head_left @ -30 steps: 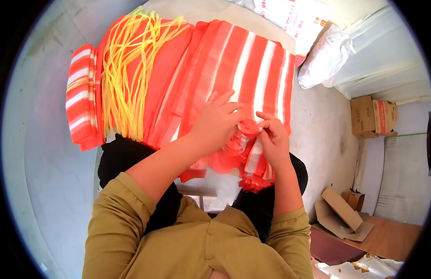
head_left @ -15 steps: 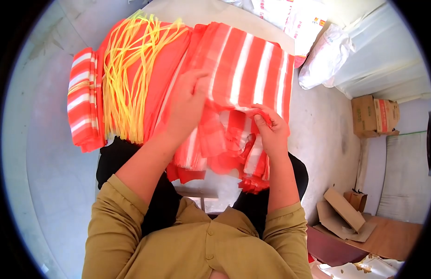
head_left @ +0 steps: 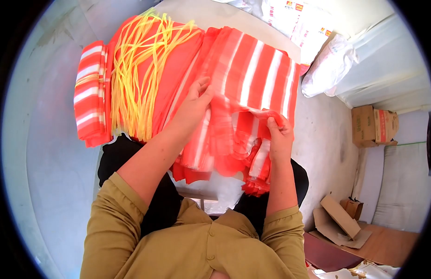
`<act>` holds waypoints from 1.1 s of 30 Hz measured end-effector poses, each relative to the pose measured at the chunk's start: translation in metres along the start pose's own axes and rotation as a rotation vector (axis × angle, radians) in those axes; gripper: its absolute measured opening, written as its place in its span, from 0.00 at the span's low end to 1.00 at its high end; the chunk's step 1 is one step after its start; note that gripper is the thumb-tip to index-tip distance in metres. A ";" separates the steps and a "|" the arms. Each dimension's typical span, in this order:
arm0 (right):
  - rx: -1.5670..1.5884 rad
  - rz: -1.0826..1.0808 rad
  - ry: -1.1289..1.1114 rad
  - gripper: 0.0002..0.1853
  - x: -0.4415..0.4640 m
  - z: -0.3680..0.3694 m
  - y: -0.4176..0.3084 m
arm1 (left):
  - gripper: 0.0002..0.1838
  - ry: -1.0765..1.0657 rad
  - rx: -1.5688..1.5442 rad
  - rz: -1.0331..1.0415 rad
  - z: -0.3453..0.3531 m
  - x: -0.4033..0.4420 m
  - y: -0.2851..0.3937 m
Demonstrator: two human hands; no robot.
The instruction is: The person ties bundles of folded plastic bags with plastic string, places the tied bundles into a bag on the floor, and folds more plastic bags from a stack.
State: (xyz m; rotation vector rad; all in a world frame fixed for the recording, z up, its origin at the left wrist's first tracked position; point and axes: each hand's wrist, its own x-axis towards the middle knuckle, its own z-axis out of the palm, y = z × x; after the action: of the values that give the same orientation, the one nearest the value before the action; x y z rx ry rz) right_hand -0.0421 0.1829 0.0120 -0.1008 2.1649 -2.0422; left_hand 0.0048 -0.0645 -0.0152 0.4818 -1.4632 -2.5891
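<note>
A stack of red-and-white striped mesh cloth (head_left: 257, 69) lies over my lap and the surface in front of me. My right hand (head_left: 280, 139) is closed, pinching the raised near edge of the top layer between thumb and fingers. Below that edge the layers gape and hang in crumpled folds. My left hand (head_left: 196, 103) is at the left side of the striped stack, fingers loosely bent and apart, with no clear grip on the cloth. To its left, a bunch of yellow ribbons (head_left: 136, 83) is spread over plain red cloth (head_left: 178, 56).
A folded striped bundle (head_left: 91, 95) tied with yellow sits at the far left. White printed sacks (head_left: 303, 23) and a white plastic bag (head_left: 331, 65) are beyond the stack. At right are a cardboard box (head_left: 375, 125) and flattened cardboard (head_left: 338, 218) on a brown board.
The view has shifted slightly, moving the scene a little right. My right hand keeps hold of the cloth edge, and the opening under it looks wider. My left hand's fingers have moved slightly right.
</note>
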 end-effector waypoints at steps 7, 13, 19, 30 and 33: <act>-0.021 -0.068 0.009 0.11 -0.002 0.000 0.008 | 0.41 -0.096 0.305 -0.030 0.001 -0.014 0.008; -0.245 -0.211 -0.173 0.09 -0.021 -0.003 0.015 | 0.45 -0.178 0.352 -0.052 -0.004 -0.029 0.020; -0.318 -0.326 -0.159 0.10 -0.036 0.008 0.021 | 0.49 -0.209 0.480 -0.106 -0.019 -0.041 0.031; -0.682 -0.532 -0.161 0.10 -0.057 0.026 0.038 | 0.50 -0.252 0.519 -0.180 -0.046 -0.078 0.042; -0.755 -0.597 -0.143 0.11 -0.061 0.028 0.038 | 0.48 -0.231 0.504 -0.205 -0.045 -0.082 0.048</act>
State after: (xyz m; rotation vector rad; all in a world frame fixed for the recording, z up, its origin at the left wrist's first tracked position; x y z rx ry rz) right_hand 0.0245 0.1675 -0.0232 -1.0464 2.9044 -1.2053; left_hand 0.0949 -0.1046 0.0218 0.4087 -2.2752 -2.4683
